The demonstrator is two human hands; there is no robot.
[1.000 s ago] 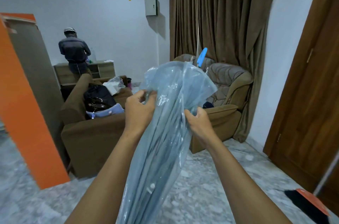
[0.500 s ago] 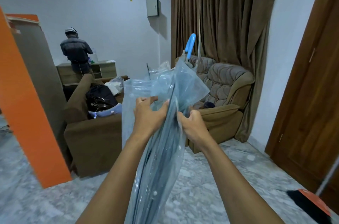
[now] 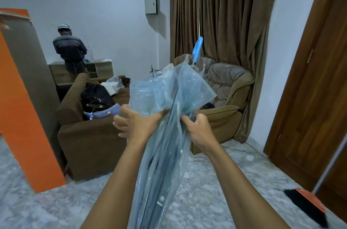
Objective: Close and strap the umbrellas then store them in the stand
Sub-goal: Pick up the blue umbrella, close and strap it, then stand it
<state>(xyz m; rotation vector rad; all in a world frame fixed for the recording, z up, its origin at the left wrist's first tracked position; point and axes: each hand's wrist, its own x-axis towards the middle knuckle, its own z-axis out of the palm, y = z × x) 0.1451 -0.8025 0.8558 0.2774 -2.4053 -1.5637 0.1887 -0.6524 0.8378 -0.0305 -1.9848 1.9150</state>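
Gathering the clear blue umbrella [image 3: 165, 135] is the step in hand. It hangs in the air between our hands, above the marble floor [image 3: 216, 181]. Its blue handle [image 3: 197, 48] points up and away toward the armchair [image 3: 231, 86], and its tip end runs down out of view below.

Our right hand [image 3: 199, 129] has its fingers curled round a bunch of folds on the right of the canopy. Our left hand [image 3: 139, 125] is spread, fingers straight and fanned out to the left, with only the thumb laid against the plastic, so it holds nothing firmly.

That, we judge, is the weak point. The slick film above our hands balloons loose, and with one real grip the folds may spring open, or the whole thing may slide down through our right hand. Twisting too hard could crease the film or catch a rib.

We cannot pick out the strap, nor any stand. The sofa [image 3: 90, 135] sits behind to the left, and a broom [image 3: 304, 204] lies by the door at right.
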